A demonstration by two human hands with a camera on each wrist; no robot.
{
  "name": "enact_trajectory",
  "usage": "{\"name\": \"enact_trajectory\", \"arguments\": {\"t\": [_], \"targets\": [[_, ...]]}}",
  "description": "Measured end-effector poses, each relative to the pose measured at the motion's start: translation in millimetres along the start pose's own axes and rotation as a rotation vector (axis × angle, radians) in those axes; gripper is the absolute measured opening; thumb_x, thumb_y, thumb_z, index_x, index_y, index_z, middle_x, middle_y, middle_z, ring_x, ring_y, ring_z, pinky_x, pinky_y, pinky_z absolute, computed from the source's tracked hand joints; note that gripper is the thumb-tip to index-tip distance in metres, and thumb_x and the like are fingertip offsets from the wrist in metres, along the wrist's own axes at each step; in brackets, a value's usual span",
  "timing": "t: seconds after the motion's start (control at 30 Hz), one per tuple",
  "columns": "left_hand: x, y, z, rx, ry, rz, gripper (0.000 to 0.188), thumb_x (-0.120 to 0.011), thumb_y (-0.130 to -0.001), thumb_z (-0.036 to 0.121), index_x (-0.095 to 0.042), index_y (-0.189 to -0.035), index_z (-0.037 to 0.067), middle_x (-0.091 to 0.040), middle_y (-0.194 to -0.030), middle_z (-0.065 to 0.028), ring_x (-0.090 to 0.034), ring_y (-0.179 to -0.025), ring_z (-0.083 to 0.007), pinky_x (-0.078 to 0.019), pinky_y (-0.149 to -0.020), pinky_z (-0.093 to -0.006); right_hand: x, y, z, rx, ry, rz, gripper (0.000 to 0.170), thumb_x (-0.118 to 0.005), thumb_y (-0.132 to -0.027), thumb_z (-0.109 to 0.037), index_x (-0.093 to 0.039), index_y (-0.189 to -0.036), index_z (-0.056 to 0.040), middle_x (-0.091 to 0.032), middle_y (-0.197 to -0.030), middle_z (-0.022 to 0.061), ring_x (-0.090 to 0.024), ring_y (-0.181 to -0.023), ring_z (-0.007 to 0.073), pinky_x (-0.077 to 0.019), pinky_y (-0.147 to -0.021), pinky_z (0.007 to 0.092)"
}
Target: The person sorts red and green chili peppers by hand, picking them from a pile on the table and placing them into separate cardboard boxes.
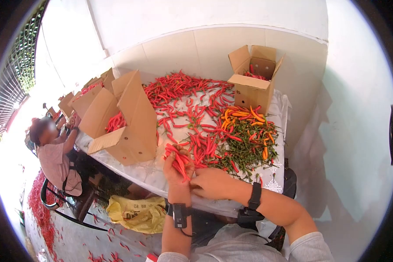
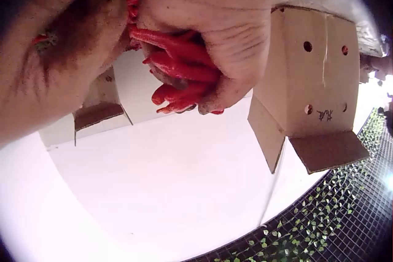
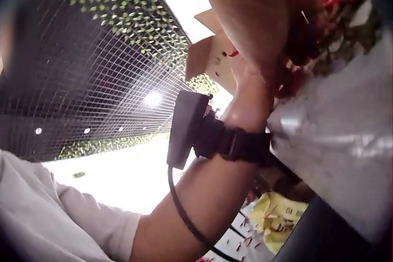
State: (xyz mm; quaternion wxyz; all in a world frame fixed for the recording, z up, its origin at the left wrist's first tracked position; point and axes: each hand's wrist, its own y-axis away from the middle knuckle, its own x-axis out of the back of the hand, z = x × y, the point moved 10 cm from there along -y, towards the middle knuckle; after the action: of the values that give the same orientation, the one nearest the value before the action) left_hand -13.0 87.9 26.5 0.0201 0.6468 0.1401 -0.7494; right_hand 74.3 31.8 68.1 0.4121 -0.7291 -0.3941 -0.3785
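Note:
A bunch of red chili peppers (image 1: pixel 179 165) is gripped in my left hand (image 1: pixel 175 177), just over the table's front edge. In the left wrist view, the chili tips (image 2: pixel 184 59) stick out between the curled fingers and thumb. My right hand (image 1: pixel 216 182) is right beside the left one, its fingertips close to the left palm and wrist. Those fingertips are mostly hidden, and I cannot tell whether they pinch anything. Loose red chilies (image 1: pixel 207 146) lie just beyond both hands, with a heap of green chilies (image 1: pixel 244 153) to the right.
A tall open carton (image 1: pixel 137 137) of red chilies stands left, another carton (image 1: pixel 253 92) at the back right. Orange chilies (image 1: pixel 238 114) lie before it, and a big red heap (image 1: pixel 177 87) lies behind. A seated person (image 1: pixel 59 159) works at left. A yellow sack (image 1: pixel 137 214) lies below.

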Motion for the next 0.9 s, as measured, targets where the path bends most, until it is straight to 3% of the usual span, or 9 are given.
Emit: {"name": "enact_trajectory", "arguments": {"t": [0.37,0.47,0.5,0.57,0.7,0.73,0.77,0.87,0.9], "targets": [[-2.3,4.4,0.5,-0.024,-0.113,0.056,0.027,-0.056,-0.08,0.008,-0.054,-0.106,0.001,-0.059,-0.094,-0.0077,-0.057,-0.083,-0.0156,-0.0491,-0.048,-0.024,0.8,5.6,25.6,-0.254,0.131,-0.002,0.03,-0.059,-0.068,-0.025,-0.059,-0.089,-0.004,-0.056,-0.088,0.0181,-0.059,-0.078,0.0353,-0.0493,-0.066,0.043],[-3.9,0.5,15.6,-0.143,-0.519,0.191,0.024,-0.058,-0.079,0.007,-0.055,-0.103,0.004,-0.06,-0.09,-0.0069,-0.059,-0.077,-0.0156,-0.0487,-0.046,-0.0249,7.8,10.8,33.0,-0.282,0.108,0.031,0.034,-0.06,-0.068,-0.025,-0.055,-0.093,-0.0012,-0.057,-0.087,0.0195,-0.06,-0.077,0.0357,-0.049,-0.066,0.0446],[-26.1,-1.4,25.8,-0.207,-0.623,0.136,0.021,-0.06,-0.077,0.005,-0.056,-0.098,0.008,-0.06,-0.083,-0.0052,-0.059,-0.064,-0.0165,-0.05,-0.047,-0.0272,11.9,10.7,35.3,-0.289,0.091,0.047,0.036,-0.06,-0.068,-0.024,-0.054,-0.094,-0.0003,-0.057,-0.086,0.0197,-0.06,-0.076,0.0357,-0.0489,-0.066,0.0452],[-92.3,13.6,53.9,-0.548,-0.683,0.069,0.02,-0.06,-0.079,0.002,-0.055,-0.098,0.008,-0.06,-0.085,-0.0088,-0.061,-0.066,-0.0201,-0.0527,-0.05,-0.0323,13.1,9.1,39.4,-0.304,0.081,0.042,0.038,-0.061,-0.066,-0.022,-0.051,-0.095,0.0005,-0.058,-0.083,0.0195,-0.06,-0.075,0.0359,-0.0487,-0.066,0.0461],[-208.6,48.2,133.1,-1.036,-0.97,-0.069,0.019,-0.063,-0.078,-0.001,-0.05,-0.086,0.011,-0.059,-0.085,-0.0041,-0.06,-0.059,-0.0163,-0.0545,-0.048,-0.0347,4.4,10.9,47.7,-0.336,0.098,-0.046,0.038,-0.062,-0.064,-0.019,-0.051,-0.094,0.0013,-0.061,-0.078,0.0193,-0.061,-0.076,0.0363,-0.0489,-0.067,0.046],[-238.7,65.6,145.9,-1.243,-0.999,-0.033,0.018,-0.062,-0.079,0.0,-0.049,-0.085,0.01,-0.06,-0.078,-0.0057,-0.058,-0.052,-0.0161,-0.0504,-0.041,-0.0296,9.3,11.7,47.0,-0.332,0.107,-0.069,0.032,-0.061,-0.066,-0.019,-0.054,-0.09,0.0006,-0.061,-0.078,0.0184,-0.061,-0.075,0.0356,-0.0492,-0.066,0.0456],[-261.7,76.0,160.1,-1.369,-1.191,-0.023,0.008,-0.061,-0.083,0.006,-0.053,-0.085,0.005,-0.061,-0.077,-0.0081,-0.059,-0.054,-0.0152,-0.0508,-0.046,-0.0262,16.8,13.6,43.8,-0.327,0.117,-0.091,0.027,-0.06,-0.067,-0.019,-0.056,-0.087,-0.0002,-0.062,-0.078,0.0175,-0.062,-0.075,0.0349,-0.0495,-0.065,0.0452],[-281.5,61.2,205.7,-1.472,-1.274,0.119,0.007,-0.059,-0.083,0.004,-0.052,-0.083,0.002,-0.062,-0.078,-0.0103,-0.059,-0.052,-0.0151,-0.0493,-0.043,-0.0247,22.0,17.5,48.6,-0.353,0.097,-0.08,0.021,-0.06,-0.07,-0.02,-0.06,-0.081,-0.0018,-0.063,-0.079,0.0169,-0.062,-0.075,0.0338,-0.05,-0.065,0.0446],[-278.9,44.1,220.8,-1.405,-1.402,0.185,0.01,-0.06,-0.082,0.006,-0.052,-0.083,0.001,-0.063,-0.078,-0.0111,-0.06,-0.053,-0.0161,-0.0493,-0.044,-0.0256,22.5,17.9,52.4,-0.368,0.085,-0.064,0.021,-0.06,-0.071,-0.021,-0.06,-0.08,-0.0022,-0.063,-0.079,0.017,-0.062,-0.076,0.0336,-0.05,-0.066,0.0444]]}}
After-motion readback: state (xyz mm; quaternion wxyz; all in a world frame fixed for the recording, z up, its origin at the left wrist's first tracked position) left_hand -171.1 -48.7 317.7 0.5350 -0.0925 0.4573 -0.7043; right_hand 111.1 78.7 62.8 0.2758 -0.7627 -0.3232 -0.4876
